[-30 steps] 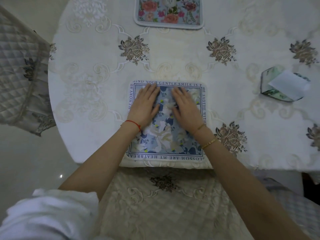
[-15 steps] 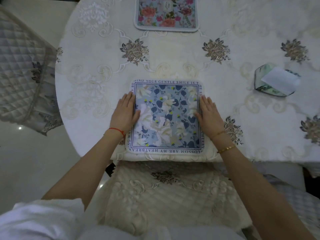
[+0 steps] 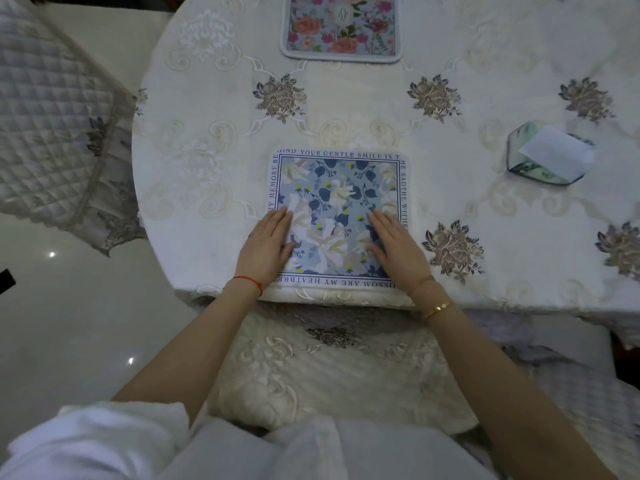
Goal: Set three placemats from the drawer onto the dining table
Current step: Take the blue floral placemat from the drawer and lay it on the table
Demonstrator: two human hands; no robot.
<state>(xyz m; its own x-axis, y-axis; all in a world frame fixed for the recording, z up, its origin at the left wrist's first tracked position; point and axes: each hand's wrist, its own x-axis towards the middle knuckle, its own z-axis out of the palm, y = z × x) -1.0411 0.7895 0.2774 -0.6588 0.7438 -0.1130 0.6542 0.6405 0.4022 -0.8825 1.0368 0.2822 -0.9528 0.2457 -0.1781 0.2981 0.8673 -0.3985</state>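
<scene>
A square blue placemat [image 3: 337,188] with white flowers and a lettered border lies flat at the near edge of the round dining table [image 3: 485,237]. My left hand [image 3: 266,245] rests flat on its lower left part, fingers straight. On the lower right part my right hand [image 3: 398,245] lies flat the same way. A second placemat [image 3: 341,27], grey-edged with pink and orange flowers, sits at the far side, cut off by the top of the frame. No third placemat is in view.
A glass holder with white paper [image 3: 549,155] stands on the table at the right. A cream quilted chair seat [image 3: 329,372] is tucked under the near edge, and another quilted chair [image 3: 52,126] stands at the left. Glossy floor [image 3: 69,323] lies beyond.
My hands went from the mat's middle out to its left and right edges, then back in onto its lower corners. The mat has stayed in place.
</scene>
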